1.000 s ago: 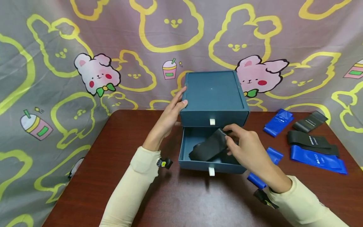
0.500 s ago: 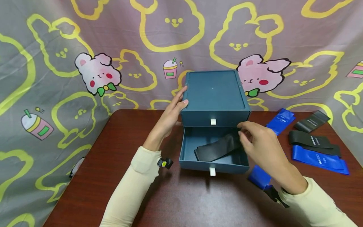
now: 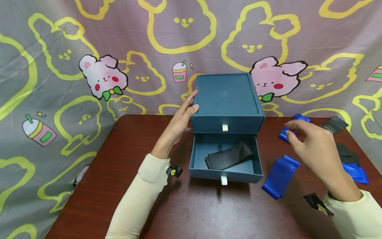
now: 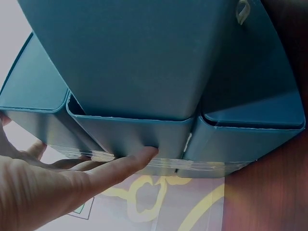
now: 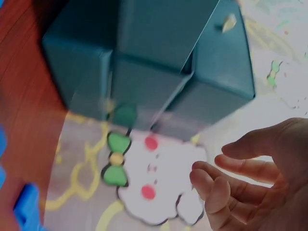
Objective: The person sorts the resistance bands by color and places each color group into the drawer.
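We touch cabinet [image 3: 225, 96], left hand [image 3: 180, 120] spread; right hand [image 3: 317, 143] empty, fingers parted; black band [image 3: 228, 158], bulging right, could jam drawer [image 3: 206, 174].

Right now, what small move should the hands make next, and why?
Perhaps lower the empty right hand to the flat, oblong black band visible beyond it: the open drawer of the blue-green plastic cabinet shows only folded black strips inside, and the left hand rests against the cabinet's side.
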### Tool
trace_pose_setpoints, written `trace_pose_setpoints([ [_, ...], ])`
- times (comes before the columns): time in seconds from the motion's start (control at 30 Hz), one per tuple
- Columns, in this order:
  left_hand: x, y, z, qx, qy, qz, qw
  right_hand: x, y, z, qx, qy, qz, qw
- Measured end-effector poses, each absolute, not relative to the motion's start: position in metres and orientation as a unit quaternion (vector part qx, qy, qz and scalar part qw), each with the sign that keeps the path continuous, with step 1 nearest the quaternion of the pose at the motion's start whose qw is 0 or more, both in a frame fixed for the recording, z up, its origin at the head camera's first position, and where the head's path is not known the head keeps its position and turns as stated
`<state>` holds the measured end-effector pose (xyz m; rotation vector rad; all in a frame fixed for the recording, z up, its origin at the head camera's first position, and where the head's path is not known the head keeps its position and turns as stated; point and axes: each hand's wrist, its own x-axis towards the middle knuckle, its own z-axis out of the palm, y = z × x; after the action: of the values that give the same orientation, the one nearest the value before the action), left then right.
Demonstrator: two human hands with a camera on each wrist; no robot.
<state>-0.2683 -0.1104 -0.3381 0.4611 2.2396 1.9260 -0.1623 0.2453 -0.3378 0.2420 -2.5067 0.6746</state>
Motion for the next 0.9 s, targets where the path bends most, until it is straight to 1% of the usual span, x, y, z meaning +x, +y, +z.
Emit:
trace_pose_setpoints([
  [0.27, -0.268, -0.11, -0.338, 0.159, 0.745, 0.643, 0.072, -0.18, 0.292, -0.354, 0.031, -0.941, 0.232, 0.243],
  [0.43, -0.268, -0.11, -0.337, 0.156, 0.748, 0.641, 0.07, -0.191, 0.316, -0.374, -0.003, -0.951, 0.219, 0.22],
  [0.63, -0.268, -0.11, -0.337, 0.151, 0.747, 0.643, 0.075, -0.201, 0.34, -0.402, -0.02, -0.957, 0.216, 0.194],
  [0.77, -0.267, -0.11, -0.338, 0.151, 0.746, 0.644, 0.077, -0.206, 0.352, -0.417, -0.051, -0.963, 0.214, 0.159],
  [0.9, -0.267, -0.11, -0.337, 0.152, 0.746, 0.644, 0.076, -0.212, 0.356, -0.425, -0.082, -0.969, 0.204, 0.116],
])
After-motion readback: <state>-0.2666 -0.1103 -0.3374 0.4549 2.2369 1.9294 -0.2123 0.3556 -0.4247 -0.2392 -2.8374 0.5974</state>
